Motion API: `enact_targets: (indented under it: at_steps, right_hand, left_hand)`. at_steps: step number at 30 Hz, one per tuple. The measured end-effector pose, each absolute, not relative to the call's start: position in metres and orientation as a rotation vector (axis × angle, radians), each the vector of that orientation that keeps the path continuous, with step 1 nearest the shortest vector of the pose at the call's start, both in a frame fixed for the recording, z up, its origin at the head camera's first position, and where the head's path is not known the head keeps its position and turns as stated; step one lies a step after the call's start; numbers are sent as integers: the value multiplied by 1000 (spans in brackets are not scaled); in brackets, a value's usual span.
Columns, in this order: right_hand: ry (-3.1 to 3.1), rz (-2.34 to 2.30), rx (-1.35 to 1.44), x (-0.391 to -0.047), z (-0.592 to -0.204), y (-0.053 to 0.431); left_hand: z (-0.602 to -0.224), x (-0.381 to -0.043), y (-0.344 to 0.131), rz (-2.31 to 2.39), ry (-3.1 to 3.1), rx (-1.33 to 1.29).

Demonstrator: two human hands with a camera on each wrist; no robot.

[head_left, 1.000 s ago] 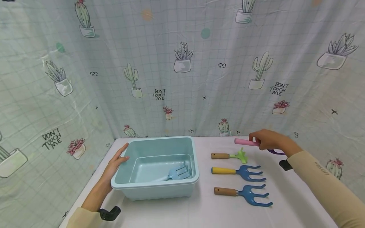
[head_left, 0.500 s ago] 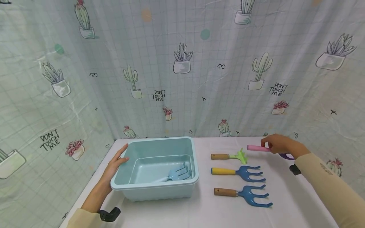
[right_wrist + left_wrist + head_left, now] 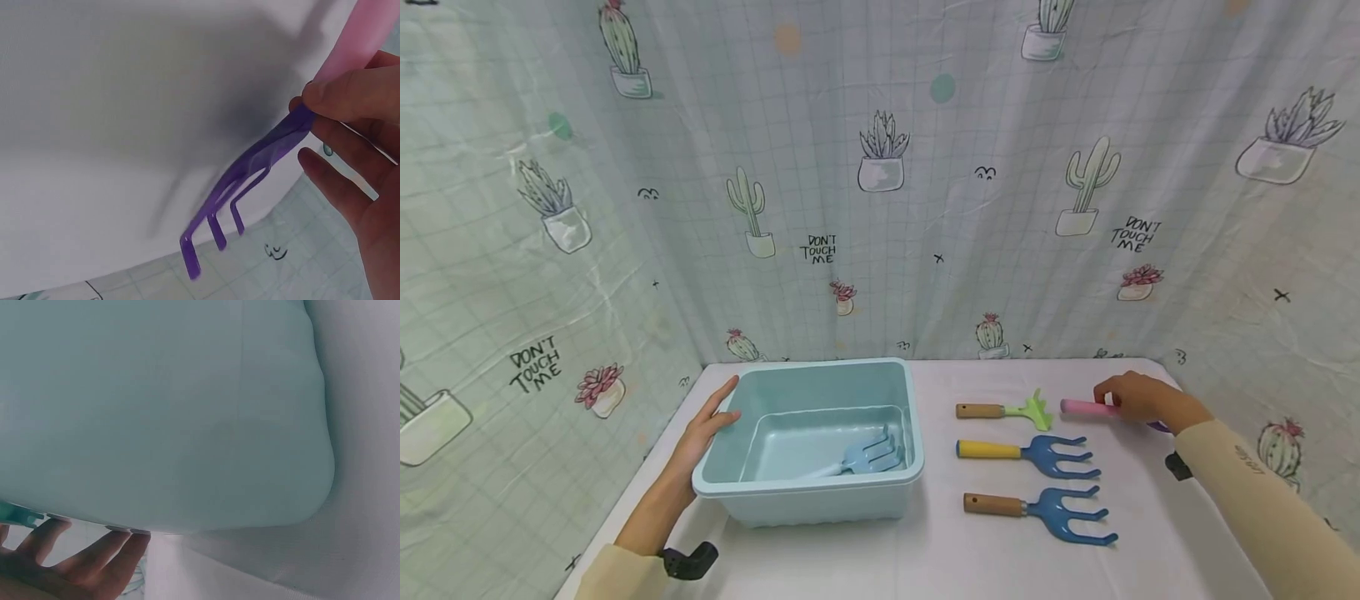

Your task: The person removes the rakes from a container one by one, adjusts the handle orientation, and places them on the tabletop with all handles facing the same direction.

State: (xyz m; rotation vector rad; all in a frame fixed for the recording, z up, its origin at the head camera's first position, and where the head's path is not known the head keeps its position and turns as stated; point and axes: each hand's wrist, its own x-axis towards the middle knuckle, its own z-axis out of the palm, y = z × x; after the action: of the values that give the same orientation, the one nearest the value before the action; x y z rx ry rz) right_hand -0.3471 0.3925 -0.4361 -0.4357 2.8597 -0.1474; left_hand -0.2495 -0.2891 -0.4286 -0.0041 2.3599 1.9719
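Note:
A light blue plastic basin (image 3: 797, 506) stands left of centre. At its left rim, my left hand (image 3: 703, 433) holds on with the thumb over the edge; in the left wrist view, fingertips (image 3: 134, 547) touch its outside. Inside the basin lies a pale blue hand rake (image 3: 868, 455). My right hand (image 3: 1138, 398), at the table's back right, pinches a hand rake with a pink handle (image 3: 1084, 407) and purple head (image 3: 250, 165) at the neck. In the right wrist view its tines point down, close over the table; whether they touch is unclear.
In a column between basin and right arm lie a green hand rake (image 3: 1035, 411) with wooden handle, a blue one with yellow handle (image 3: 988, 450), and another blue one with wooden handle (image 3: 992, 505). Cactus-print curtains (image 3: 887, 250) border the white table (image 3: 925, 567).
My right hand has moved right and down towards the table, carrying the pink-handled hand rake. The left hand and the basin have stayed in place.

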Motion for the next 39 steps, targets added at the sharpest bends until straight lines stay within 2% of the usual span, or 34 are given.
enact_targets:
  at_steps: [13, 33, 39]
  right_hand:
    - [2928, -73, -444, -349, -455, 391]
    - [2929, -55, -392, -347, -458, 387]
    - [2897, -55, -434, -348, -446, 386]
  left_hand:
    - [-425, -250, -288, 1973, 2356, -7]
    - [-426, -248, -287, 1970, 2357, -21]
    - [-427, -247, -287, 1968, 2364, -4]
